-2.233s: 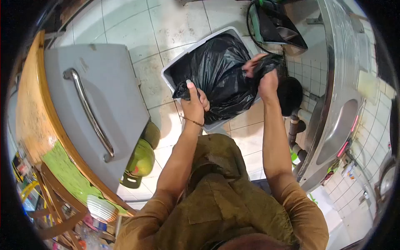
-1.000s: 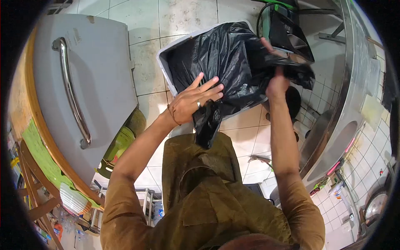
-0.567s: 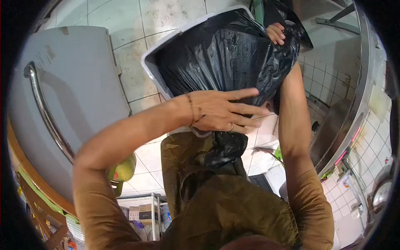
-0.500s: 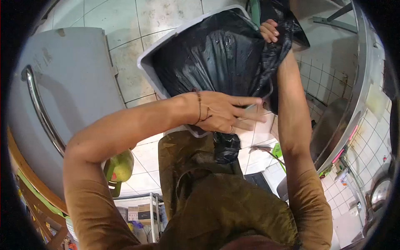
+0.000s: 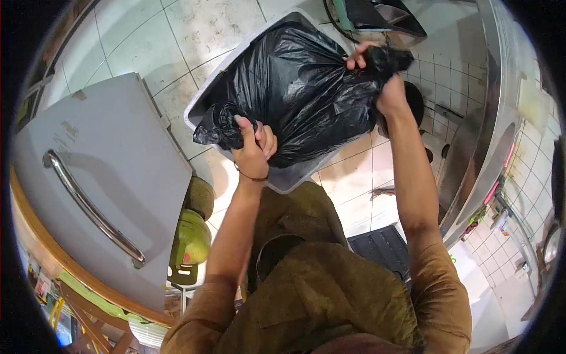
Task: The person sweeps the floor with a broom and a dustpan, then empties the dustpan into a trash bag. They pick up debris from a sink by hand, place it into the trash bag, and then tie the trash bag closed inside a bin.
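A black garbage bag (image 5: pixel 300 88) bulges inside a white rectangular bin (image 5: pixel 287 182), its top gathered and pulled toward both sides. My left hand (image 5: pixel 254 143) is closed around a bunched end of the bag, over the bin's left near side. At the right, my right hand (image 5: pixel 386 88) grips another twisted bunch of the plastic, with fingertips showing around it. Folds stretch taut across the bag between the two hands. The bin's inside is mostly hidden beneath the plastic.
A grey door with a metal handle (image 5: pixel 94 209) is at the left. Below it sit green, rounded melon-like fruits (image 5: pixel 194 236). A dark green and black object (image 5: pixel 383 20) lies beyond the bin. A steel counter edge (image 5: pixel 480 147) runs along the right. The floor is tiled.
My left hand has swung from the bag's near right side to its left corner and grasped plastic there. My right hand still holds its bunch, now slightly lower. The view has shifted.
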Demonstrator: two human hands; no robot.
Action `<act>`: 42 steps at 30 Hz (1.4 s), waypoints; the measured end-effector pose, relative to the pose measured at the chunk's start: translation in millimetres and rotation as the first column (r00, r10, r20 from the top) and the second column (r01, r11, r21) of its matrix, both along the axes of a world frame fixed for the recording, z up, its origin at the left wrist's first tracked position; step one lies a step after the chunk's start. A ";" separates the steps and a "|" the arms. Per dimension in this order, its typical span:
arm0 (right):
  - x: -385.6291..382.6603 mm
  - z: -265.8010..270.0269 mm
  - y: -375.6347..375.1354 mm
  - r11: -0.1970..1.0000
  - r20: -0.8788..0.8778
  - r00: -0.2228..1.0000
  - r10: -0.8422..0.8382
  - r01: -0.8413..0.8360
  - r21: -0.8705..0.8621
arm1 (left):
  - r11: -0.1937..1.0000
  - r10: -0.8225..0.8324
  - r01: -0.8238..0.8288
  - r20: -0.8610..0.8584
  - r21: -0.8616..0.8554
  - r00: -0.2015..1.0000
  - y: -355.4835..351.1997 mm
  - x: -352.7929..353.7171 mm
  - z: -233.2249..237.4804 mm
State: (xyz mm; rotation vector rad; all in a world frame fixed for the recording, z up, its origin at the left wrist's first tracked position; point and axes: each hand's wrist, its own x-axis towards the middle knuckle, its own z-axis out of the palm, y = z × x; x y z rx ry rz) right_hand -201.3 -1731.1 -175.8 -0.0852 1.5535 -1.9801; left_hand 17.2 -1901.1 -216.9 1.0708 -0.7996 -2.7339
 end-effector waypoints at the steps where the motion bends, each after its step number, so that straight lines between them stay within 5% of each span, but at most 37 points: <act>1: -0.6 5.4 13.5 0.999 0.052 0.998 0.038 -0.040 0.035 | 0.999 0.043 -0.042 0.022 -0.022 0.999 3.6 -0.5 -0.4; 4: -11.1 31.1 47.2 0.966 -0.009 0.966 0.257 -0.256 0.031 | 0.990 0.143 -0.142 0.060 -0.017 0.988 5.1 1.7 -5.8; 7: -12.7 46.1 67.4 0.924 -0.088 0.951 0.295 -0.261 0.278 | 0.984 0.168 -0.162 0.085 -0.070 0.982 4.8 -3.0 3.0; 9: -10.5 43.1 65.4 0.749 -0.263 0.815 0.517 -0.282 0.599 | 0.982 0.188 -0.185 0.096 -0.039 0.977 6.3 -4.1 -3.0; 11: -4.5 40.5 49.4 0.675 -0.357 0.691 0.629 -0.256 0.692 | 0.979 0.201 -0.196 0.120 -0.049 0.972 5.6 -3.9 -1.2; 14: 16.7 40.8 -8.2 0.837 -0.286 0.812 0.509 -0.388 0.386 | 0.965 0.259 -0.254 0.114 -0.060 0.959 7.0 -5.1 -2.4; 15: 13.2 20.1 -4.2 0.900 -0.072 0.903 0.424 -0.411 0.141 | 0.963 0.269 -0.264 0.102 -0.062 0.958 7.6 -3.2 -6.3; 16: 10.6 15.6 -6.9 0.746 -0.365 0.667 0.649 -0.465 0.476 | 0.960 0.280 -0.277 0.108 -0.040 0.954 7.3 -1.8 -7.8; 17: 8.2 11.5 -10.1 0.619 -0.541 0.313 0.781 -0.276 0.735 | 0.959 0.284 -0.281 0.103 -0.048 0.953 7.4 -1.6 -7.3; 20: 12.1 5.6 -16.1 0.371 -0.356 -0.182 0.916 0.050 0.927 | 0.949 0.313 -0.308 0.096 -0.060 0.945 9.2 0.4 -12.7; 24: 9.4 -32.0 8.9 0.716 -0.690 0.215 0.692 -0.080 0.693 | 0.927 0.374 -0.360 0.180 -0.105 0.910 9.9 -7.4 -14.4; 27: 34.6 -23.6 -8.7 0.916 -0.743 0.550 0.381 -0.119 0.382 | 0.919 0.381 -0.336 0.255 -0.205 0.889 14.7 -12.5 -17.7; 30: 51.2 -14.6 -24.3 0.838 -0.580 0.605 0.545 -0.414 0.356 | 0.821 0.545 -0.416 0.320 -0.391 0.775 25.2 -27.5 -29.2; 31: 51.1 -21.0 -21.1 0.808 -0.621 0.520 0.586 -0.435 0.398 | 0.819 0.554 -0.415 0.363 -0.395 0.749 29.4 -30.6 -30.9; 32: 52.9 -26.0 -25.1 0.815 -0.622 0.542 0.565 -0.487 0.315 | 0.621 0.577 -0.200 0.270 -0.758 0.770 35.3 -28.4 -51.1; 33: 52.5 -30.0 -30.2 0.815 -0.624 0.562 0.544 -0.530 0.233 | 0.254 0.645 0.045 0.204 -0.966 0.736 35.8 -29.3 -59.2; 35: 57.3 -34.5 -27.0 0.835 -0.519 0.686 0.510 -0.540 0.105 | 0.282 0.656 0.032 0.217 -0.959 0.723 46.0 -34.7 -58.5; 38: 66.2 -14.4 -25.8 0.842 -0.188 0.834 0.518 -0.536 -0.059 | 0.333 0.604 0.346 0.480 -0.877 0.636 49.8 -38.2 -53.0; 42: 64.7 -3.7 -27.4 0.639 -0.472 0.433 0.768 -0.565 0.522 | 0.226 0.644 0.450 0.479 -0.864 0.597 51.0 -47.5 -53.1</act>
